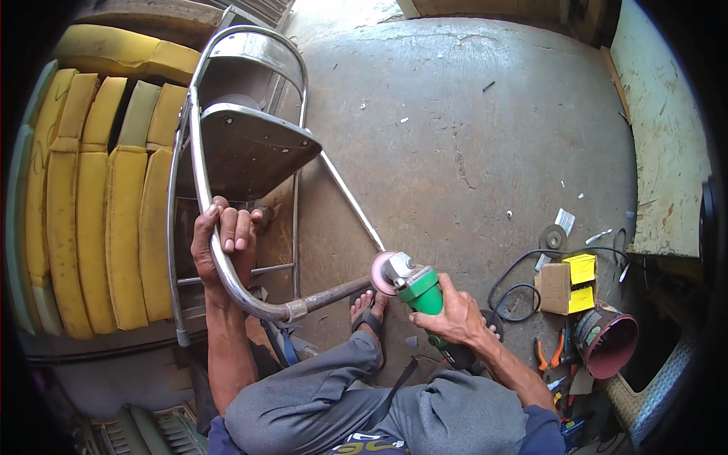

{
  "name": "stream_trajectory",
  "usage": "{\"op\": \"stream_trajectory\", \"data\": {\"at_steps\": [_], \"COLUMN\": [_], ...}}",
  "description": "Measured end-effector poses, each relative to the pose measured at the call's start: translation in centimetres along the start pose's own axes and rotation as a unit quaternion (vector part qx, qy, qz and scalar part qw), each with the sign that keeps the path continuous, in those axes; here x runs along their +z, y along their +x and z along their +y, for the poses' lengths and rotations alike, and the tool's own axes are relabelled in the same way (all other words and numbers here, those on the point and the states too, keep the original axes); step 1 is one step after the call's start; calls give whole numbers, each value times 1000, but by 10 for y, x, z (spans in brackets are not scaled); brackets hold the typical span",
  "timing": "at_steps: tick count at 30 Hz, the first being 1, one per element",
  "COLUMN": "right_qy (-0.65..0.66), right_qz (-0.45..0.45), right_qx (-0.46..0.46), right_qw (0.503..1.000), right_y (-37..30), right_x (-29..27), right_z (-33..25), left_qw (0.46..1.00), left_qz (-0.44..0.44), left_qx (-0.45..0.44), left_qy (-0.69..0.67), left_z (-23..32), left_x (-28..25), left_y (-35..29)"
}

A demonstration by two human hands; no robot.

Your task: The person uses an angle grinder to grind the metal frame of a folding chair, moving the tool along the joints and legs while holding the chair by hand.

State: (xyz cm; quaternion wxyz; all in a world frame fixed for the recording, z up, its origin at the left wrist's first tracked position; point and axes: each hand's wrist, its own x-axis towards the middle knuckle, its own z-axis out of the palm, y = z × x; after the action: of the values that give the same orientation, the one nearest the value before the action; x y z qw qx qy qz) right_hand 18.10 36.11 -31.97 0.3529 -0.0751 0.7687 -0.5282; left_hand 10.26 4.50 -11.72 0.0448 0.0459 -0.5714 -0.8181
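Left hand (221, 246) fingers wrapped round chair frame tube (227, 280); right hand (453, 315) fingers gripping green grinder (415, 290)

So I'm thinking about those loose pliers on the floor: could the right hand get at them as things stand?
Probably not at once. The right hand is wrapped around the green angle grinder, so it is occupied. The orange-handled pliers lie uncovered on the floor just beyond that forearm.
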Motion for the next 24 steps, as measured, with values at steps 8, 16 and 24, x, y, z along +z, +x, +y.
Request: {"op": "stream_trajectory", "data": {"at_steps": [8, 16, 24], "right_qy": [82, 39, -14], "right_qz": [-19, -34, -54], "right_qx": [-72, -18, 20], "right_qw": [994, 999, 998], "right_y": [-24, -11, 14], "right_x": [0, 2, 5], "right_z": [-32, -17, -9], "left_qw": [1000, 1000, 998], "left_qz": [-3, -15, -55], "left_qx": [0, -6, -11], "left_qy": [-3, -1, -22], "left_z": [4, 1, 6], "left_x": [2, -6, -16], "left_y": [-3, -7, -14]}}
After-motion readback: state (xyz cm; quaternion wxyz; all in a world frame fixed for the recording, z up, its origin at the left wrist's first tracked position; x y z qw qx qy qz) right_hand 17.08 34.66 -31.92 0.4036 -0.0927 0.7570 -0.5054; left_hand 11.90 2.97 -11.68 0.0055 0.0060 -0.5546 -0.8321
